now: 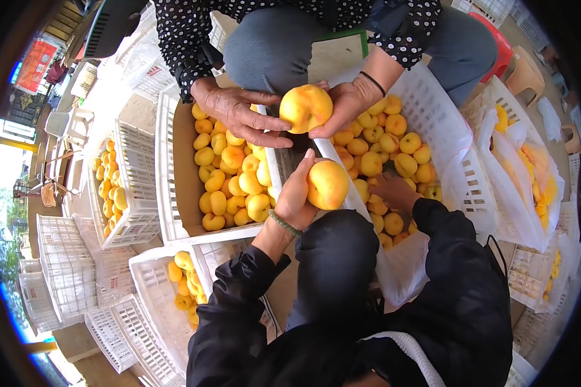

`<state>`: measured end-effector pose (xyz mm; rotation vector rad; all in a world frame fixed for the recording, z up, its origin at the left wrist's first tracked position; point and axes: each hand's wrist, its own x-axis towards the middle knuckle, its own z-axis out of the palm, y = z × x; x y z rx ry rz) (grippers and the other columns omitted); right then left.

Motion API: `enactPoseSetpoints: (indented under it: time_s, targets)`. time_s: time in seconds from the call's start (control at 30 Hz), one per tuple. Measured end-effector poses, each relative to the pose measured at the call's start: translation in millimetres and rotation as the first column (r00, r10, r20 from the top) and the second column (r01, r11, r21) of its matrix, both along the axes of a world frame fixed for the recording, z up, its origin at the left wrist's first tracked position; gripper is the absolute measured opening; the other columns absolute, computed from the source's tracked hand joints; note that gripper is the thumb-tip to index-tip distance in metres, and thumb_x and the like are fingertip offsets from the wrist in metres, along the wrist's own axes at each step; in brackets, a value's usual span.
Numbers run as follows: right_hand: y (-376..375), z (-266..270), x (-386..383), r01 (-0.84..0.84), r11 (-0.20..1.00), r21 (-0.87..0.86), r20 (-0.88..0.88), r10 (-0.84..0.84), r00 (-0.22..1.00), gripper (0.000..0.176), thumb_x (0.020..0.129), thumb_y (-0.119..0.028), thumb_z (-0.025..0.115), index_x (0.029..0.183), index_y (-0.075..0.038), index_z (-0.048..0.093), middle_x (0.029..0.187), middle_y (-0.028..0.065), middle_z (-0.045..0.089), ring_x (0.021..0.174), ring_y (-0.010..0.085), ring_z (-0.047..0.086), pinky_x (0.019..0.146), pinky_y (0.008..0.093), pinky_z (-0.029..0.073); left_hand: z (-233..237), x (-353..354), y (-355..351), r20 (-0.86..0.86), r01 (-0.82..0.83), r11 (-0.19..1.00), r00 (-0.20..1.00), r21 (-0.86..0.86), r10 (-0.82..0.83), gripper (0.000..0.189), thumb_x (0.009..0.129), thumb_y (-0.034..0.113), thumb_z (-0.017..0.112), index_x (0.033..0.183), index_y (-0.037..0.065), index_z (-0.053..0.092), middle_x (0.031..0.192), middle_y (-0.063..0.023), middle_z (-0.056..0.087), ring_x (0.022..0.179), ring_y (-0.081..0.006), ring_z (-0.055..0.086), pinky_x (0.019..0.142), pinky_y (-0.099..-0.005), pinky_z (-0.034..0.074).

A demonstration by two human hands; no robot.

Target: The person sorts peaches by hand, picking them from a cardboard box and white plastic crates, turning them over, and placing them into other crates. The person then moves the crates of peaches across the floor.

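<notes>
My left hand (295, 197), with a green beaded bracelet at the wrist, is closed around a large yellow peach (328, 185) above my knee. To the right, my right hand (396, 194) reaches into the right crate (461, 180), its fingers stretched over the loose yellow peaches (405, 164) there. Across from me, a person in dotted sleeves holds another yellow peach (306, 108) between two hands (245, 115), just above mine. Below that person's left-side hand stands the left crate (168, 174), lined with cardboard and holding many peaches (232, 157).
At the left, a white crate (139, 187) of peaches stands beside the left crate, with another crate (152, 284) nearer me. Stacked crates (64, 258) line the far left. On the right is a crate with a plastic bag (507, 174). A red stool (500, 48) stands behind the other person.
</notes>
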<state>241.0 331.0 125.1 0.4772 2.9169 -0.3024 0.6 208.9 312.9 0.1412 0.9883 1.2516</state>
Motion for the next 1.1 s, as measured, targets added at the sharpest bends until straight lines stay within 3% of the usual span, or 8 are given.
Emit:
enactPoseSetpoints:
  time_s: [0.33, 0.47, 0.6, 0.67, 0.77, 0.87, 1.03, 1.1]
  targets:
    - [-7, 21, 12, 0.075, 0.997, 0.003, -0.083, -0.075, 0.994, 0.038, 0.068, -0.017, 0.070, 0.101, -0.011, 0.052, 0.105, 0.0070, 0.054, 0.103, 0.0253, 0.052, 0.077, 0.0370, 0.047, 21, -70, -63, -0.531, 0.067, 0.996, 0.847, 0.062, -0.023, 0.034, 0.093, 0.030, 0.048, 0.079, 0.000, 0.059, 0.073, -0.0066, 0.059, 0.063, -0.0133, 0.056, 0.061, -0.0261, 0.046]
    - [33, 56, 23, 0.490, 0.455, -0.743, 0.241, -0.501, 0.831, 0.039, 0.072, -0.025, 0.071, 0.101, -0.004, 0.054, 0.094, 0.0089, 0.059, 0.084, 0.0211, 0.060, 0.066, 0.0333, 0.051, -8, -165, -82, -0.966, 0.045, 0.976, 0.143, -0.213, -0.217, 0.041, 0.091, 0.037, 0.053, 0.076, -0.001, 0.061, 0.062, -0.0034, 0.054, 0.056, -0.0111, 0.050, 0.058, -0.0255, 0.044]
    - [15, 112, 22, 0.254, -0.176, -0.951, 0.309, -0.594, 0.743, 0.041, 0.077, -0.034, 0.064, 0.105, -0.006, 0.055, 0.091, 0.0029, 0.057, 0.082, 0.0105, 0.057, 0.066, 0.0232, 0.048, -69, -226, -86, -0.924, -0.118, 0.916, 0.061, -0.383, -0.378, 0.035, 0.087, 0.035, 0.059, 0.083, 0.000, 0.063, 0.067, -0.0076, 0.057, 0.058, -0.0153, 0.054, 0.060, -0.0293, 0.046]
    - [6, 140, 18, 0.202, -0.170, -0.965, 0.264, -0.620, 0.739, 0.043, 0.077, -0.036, 0.063, 0.106, -0.006, 0.054, 0.092, 0.0026, 0.056, 0.085, 0.0101, 0.056, 0.071, 0.0242, 0.048, -64, -203, -90, -0.644, 0.168, 0.973, -0.764, -0.156, 0.029, 0.033, 0.082, 0.033, 0.064, 0.092, 0.001, 0.063, 0.076, -0.0112, 0.062, 0.063, -0.0204, 0.059, 0.062, -0.0329, 0.048]
    - [-6, 184, 1, 0.086, -0.101, -0.991, 0.131, -0.624, 0.770, 0.045, 0.075, -0.035, 0.065, 0.106, -0.004, 0.053, 0.092, 0.0022, 0.055, 0.085, 0.0089, 0.054, 0.078, 0.0236, 0.044, 15, -101, -67, -0.974, 0.248, 0.964, 0.173, -0.101, -0.147, 0.038, 0.084, 0.032, 0.064, 0.103, -0.001, 0.059, 0.101, -0.0124, 0.062, 0.099, -0.0194, 0.059, 0.084, -0.0315, 0.047]
    - [-25, 223, -44, -0.110, 0.067, -0.992, -0.128, -0.565, 0.815, 0.045, 0.087, -0.034, 0.060, 0.113, 0.001, 0.051, 0.097, 0.0076, 0.061, 0.083, 0.0110, 0.060, 0.069, 0.0226, 0.049, 31, -21, -43, -0.499, 0.355, 0.837, 0.859, 0.415, -0.117, 0.063, 0.085, 0.036, 0.062, 0.131, 0.005, 0.032, 0.115, -0.0177, 0.051, 0.098, -0.0286, 0.059, 0.084, -0.0386, 0.050]
    - [12, 174, -38, 0.209, 0.013, -0.978, 0.188, -0.379, 0.906, 0.040, 0.086, -0.035, 0.060, 0.100, 0.001, 0.055, 0.086, 0.0116, 0.065, 0.069, 0.0164, 0.066, 0.059, 0.0267, 0.051, 44, -45, -47, -0.200, 0.210, 0.945, 0.966, 0.251, -0.162, 0.055, 0.085, 0.029, 0.061, 0.126, 0.004, 0.035, 0.108, -0.0183, 0.055, 0.090, -0.0362, 0.063, 0.064, -0.0374, 0.057]
    - [-4, 105, -32, 0.283, 0.846, -0.452, 0.045, -0.295, 0.954, 0.034, 0.074, -0.017, 0.066, 0.103, -0.002, 0.055, 0.089, 0.0134, 0.062, 0.086, 0.0280, 0.062, 0.072, 0.0364, 0.050, 36, -86, -59, -0.548, 0.305, 0.930, 0.823, 0.204, -0.150, 0.052, 0.081, 0.027, 0.065, 0.121, 0.002, 0.042, 0.103, -0.0166, 0.058, 0.089, -0.0298, 0.064, 0.062, -0.0329, 0.057]
